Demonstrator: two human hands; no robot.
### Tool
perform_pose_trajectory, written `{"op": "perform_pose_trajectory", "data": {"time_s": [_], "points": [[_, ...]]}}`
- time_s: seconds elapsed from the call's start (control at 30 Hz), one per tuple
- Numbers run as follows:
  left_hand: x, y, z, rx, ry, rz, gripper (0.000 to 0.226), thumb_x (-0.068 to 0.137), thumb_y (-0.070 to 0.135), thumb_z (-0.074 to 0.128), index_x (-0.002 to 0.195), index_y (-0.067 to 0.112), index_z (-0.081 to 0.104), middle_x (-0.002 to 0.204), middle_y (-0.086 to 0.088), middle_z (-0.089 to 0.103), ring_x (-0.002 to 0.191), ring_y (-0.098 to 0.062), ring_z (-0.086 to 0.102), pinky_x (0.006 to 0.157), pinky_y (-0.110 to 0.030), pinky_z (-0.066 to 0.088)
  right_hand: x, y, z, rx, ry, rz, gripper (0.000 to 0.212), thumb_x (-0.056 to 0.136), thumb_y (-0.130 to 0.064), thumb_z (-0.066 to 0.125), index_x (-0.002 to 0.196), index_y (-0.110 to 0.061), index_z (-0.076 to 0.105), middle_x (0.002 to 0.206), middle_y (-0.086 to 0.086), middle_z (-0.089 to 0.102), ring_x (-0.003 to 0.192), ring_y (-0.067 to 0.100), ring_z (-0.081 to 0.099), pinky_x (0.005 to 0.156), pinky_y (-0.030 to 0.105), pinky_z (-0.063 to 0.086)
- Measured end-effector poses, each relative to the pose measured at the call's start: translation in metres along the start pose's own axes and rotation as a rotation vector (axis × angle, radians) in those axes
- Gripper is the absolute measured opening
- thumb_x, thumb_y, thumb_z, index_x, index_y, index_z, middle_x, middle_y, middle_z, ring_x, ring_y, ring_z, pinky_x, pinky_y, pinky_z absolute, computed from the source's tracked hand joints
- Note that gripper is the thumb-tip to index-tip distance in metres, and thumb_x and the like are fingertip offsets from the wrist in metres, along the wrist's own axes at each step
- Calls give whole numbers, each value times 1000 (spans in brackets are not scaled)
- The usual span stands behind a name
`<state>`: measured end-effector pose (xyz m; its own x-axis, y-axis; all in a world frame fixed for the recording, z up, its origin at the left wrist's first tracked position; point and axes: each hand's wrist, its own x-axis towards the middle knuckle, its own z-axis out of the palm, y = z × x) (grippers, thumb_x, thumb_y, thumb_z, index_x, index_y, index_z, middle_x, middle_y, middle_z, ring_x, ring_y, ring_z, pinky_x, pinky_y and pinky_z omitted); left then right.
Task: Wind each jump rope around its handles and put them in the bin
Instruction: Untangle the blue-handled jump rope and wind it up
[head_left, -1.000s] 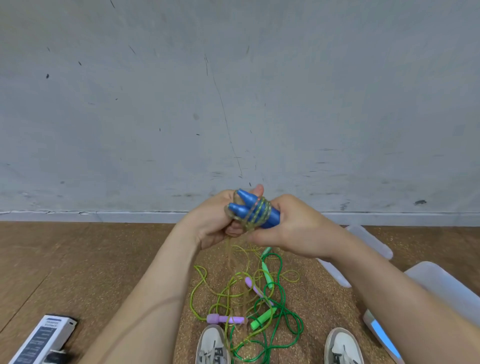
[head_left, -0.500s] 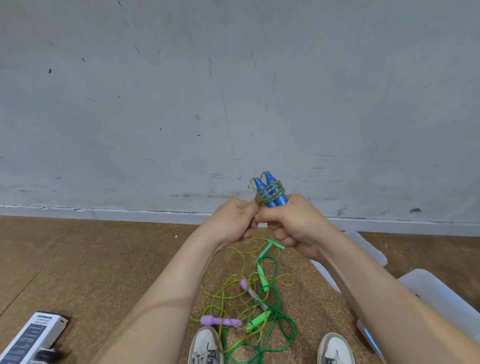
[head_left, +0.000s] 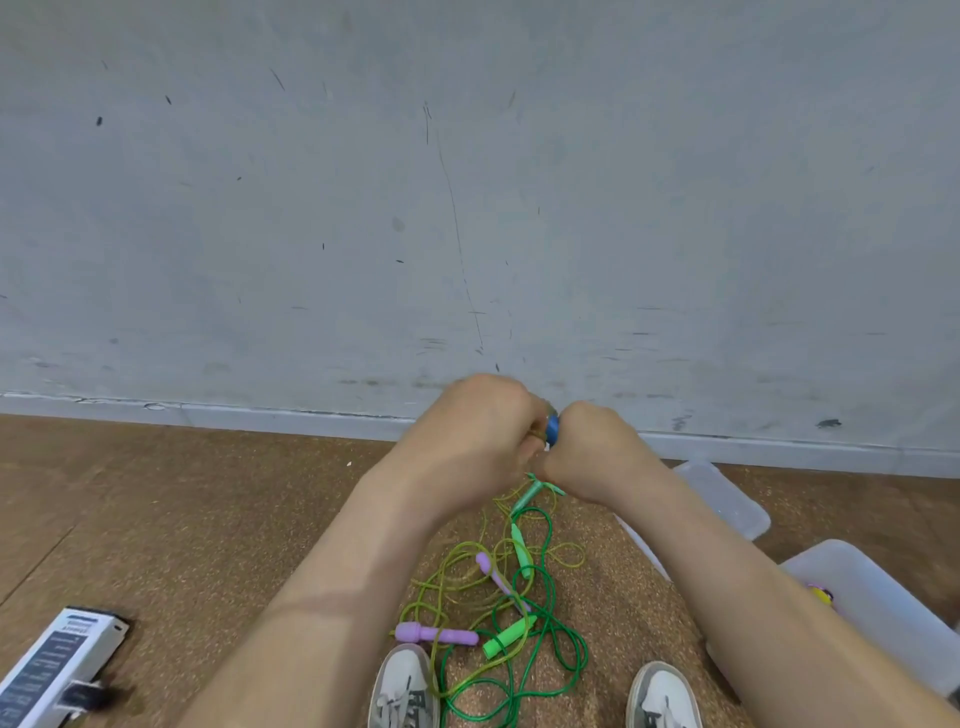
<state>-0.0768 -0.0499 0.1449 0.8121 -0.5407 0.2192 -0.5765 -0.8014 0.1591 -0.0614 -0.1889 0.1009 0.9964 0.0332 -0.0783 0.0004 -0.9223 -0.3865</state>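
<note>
Out in front of me, the blue plastic jump rope handles (head_left: 552, 428) are squeezed between my left hand (head_left: 475, 434) and right hand (head_left: 592, 452), both curled tight round the bundle so only a sliver of blue shows. Down on the brown cork floor (head_left: 208, 519) by my white sneakers (head_left: 405, 686) lies the tangle of green and yellow-green jump ropes (head_left: 522, 551) with purple and green handles. The clear plastic bin (head_left: 872, 587) sits off to my right.

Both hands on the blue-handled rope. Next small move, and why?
Probably tuck the cord's end under the wraps. The left hand and right hand both grip the blue handles, hiding the winding, so I can't tell it's secured. Unsecured, it might unravel in the bin to the right.
</note>
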Motion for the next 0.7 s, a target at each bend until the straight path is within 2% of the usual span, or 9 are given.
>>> {"op": "perform_pose_trajectory", "data": {"time_s": [0.1,0.17,0.23,0.3,0.4,0.5,0.6,0.7], "points": [[-2,-7,-1,-146,26,-48,12,81,22,68,91,20,73,85,2,71,84,-15,62,74,-30,46,-5,-8,5,-85,-112,-81,24,78,-18,61,64,-17,41,64,2,45,64,25,49,50,26,34],[-3,-11,-2,-249,60,-119,13,74,20,77,87,20,75,78,6,71,74,-6,60,68,-19,44,-9,-13,5,-147,-165,-132,24,77,-20,62,68,-20,40,67,-2,44,71,25,51,58,27,39],[-6,-17,-5,-388,61,-191,18,66,17,84,81,18,76,66,11,66,60,3,54,60,-13,40,-12,-17,5,-203,-184,-220,24,77,-19,62,72,-22,39,68,-3,43,75,25,54,60,28,41],[-9,-25,-7,-556,35,-231,17,62,15,87,73,18,75,60,8,63,55,2,50,57,-15,39,-17,-19,1,-240,-169,-307,23,77,-18,62,70,-22,40,66,-4,42,73,26,54,59,29,42],[-12,-34,-9,-701,-25,-240,11,65,21,85,68,20,75,65,-7,69,58,-6,52,59,-24,40,-23,-18,-12,-253,-123,-384,22,76,-20,62,68,-19,41,63,-2,42,61,23,47,53,28,38],[-11,-36,-9,-738,-39,-243,9,70,23,82,70,17,75,63,-3,68,58,-5,52,60,-23,41,-28,-14,-25,-181,-94,-423,22,76,-24,62,64,-19,45,59,-1,46,54,16,45,48,29,32],[-9,-33,-11,-769,-33,-226,8,72,19,81,70,14,74,61,1,67,57,-4,52,59,-20,41,-30,-13,-31,-136,-51,-459,14,78,-26,61,67,-21,52,58,0,51,61,24,51,55,34,40],[-8,-34,-9,-892,-40,-258,10,70,14,80,69,12,71,53,8,62,47,2,49,51,-12,38,-32,-15,-32,-85,-29,-464,8,75,-23,63,72,-20,56,59,0,53,63,24,53,59,37,44]]}}
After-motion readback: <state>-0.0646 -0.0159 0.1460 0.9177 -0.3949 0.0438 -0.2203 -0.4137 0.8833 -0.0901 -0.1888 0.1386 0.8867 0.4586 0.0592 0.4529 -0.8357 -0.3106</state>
